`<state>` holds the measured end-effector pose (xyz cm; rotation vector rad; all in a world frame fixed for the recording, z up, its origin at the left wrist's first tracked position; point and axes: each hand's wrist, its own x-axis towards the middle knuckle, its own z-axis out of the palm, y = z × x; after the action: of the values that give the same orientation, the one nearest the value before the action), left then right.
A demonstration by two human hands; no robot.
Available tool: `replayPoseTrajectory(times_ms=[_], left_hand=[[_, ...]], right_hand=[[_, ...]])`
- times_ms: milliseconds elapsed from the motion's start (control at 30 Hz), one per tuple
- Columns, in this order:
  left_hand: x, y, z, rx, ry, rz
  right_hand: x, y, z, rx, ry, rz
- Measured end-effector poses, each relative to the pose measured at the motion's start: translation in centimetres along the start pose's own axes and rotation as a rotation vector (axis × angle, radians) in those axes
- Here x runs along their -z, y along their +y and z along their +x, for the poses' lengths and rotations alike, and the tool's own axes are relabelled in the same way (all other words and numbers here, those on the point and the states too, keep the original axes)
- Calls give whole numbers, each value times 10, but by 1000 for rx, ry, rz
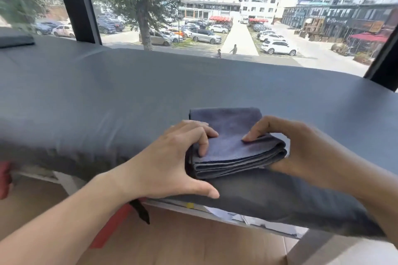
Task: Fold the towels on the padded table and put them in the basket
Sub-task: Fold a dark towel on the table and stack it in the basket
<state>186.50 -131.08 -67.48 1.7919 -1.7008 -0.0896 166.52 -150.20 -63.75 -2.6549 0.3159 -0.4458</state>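
We see a grey-blue towel (232, 146) folded into a thick stack w/ several layers, near the front edge of the padded grey surface (107, 97). Left hand (172, 161) grips its left end, fingers curled on top, thumb out along the surface edge. Right hand (301, 148) pinches the right end. Farther left, a dark folded cloth (16, 40). Beyond, a window (215, 6).

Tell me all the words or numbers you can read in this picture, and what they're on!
None can be read.
Dark shopfront sign outside the window: pale characters, too blurred to read.
Cars' plates in the car park: too small to read.
Towel, padded table, left hand, right hand: no writing.
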Motion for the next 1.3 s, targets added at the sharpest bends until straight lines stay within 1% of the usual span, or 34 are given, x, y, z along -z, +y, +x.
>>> replayPoseTrajectory(times_ms=[67,167,267,333,467,600,733,833,967,1067,1100,1167,1233,1267,1300], left_hand=[[1,0,-8,-6,37,-33],[4,-4,-15,-12,92,-26],[2,-6,-18,20,105,-16],[0,-7,-19,25,120,-17],[-3,-9,-18,-16,161,-13],[-2,-10,-15,-60,126,-37],[0,-9,-14,-36,97,-108],[-1,-7,-14,-25,94,-89],[-4,-4,-14,-52,100,-38],[-8,1,-11,-45,143,-79],[-8,3,-8,-42,182,-103],[-8,6,1,-29,243,-114],[-7,9,12,-4,210,-51],[-7,9,18,8,174,-10],[-6,11,23,24,136,19]], right_hand=[[5,-7,-9,-34,-70,-82],[13,-13,-10,9,-29,-56],[14,-10,-5,62,-34,-86],[14,-9,-3,39,-79,-85],[14,-5,-2,27,-149,-171],[13,-4,-3,52,-154,-220],[13,-6,-5,82,-126,-214],[15,-6,-7,133,-115,-180],[16,-5,-8,136,-148,-168],[18,-10,-6,96,-197,-212],[19,-12,-5,87,-167,-203],[17,-16,1,94,-10,-152],[10,-17,8,89,135,-83],[5,-15,13,84,163,-76],[0,-11,17,74,144,-111]])
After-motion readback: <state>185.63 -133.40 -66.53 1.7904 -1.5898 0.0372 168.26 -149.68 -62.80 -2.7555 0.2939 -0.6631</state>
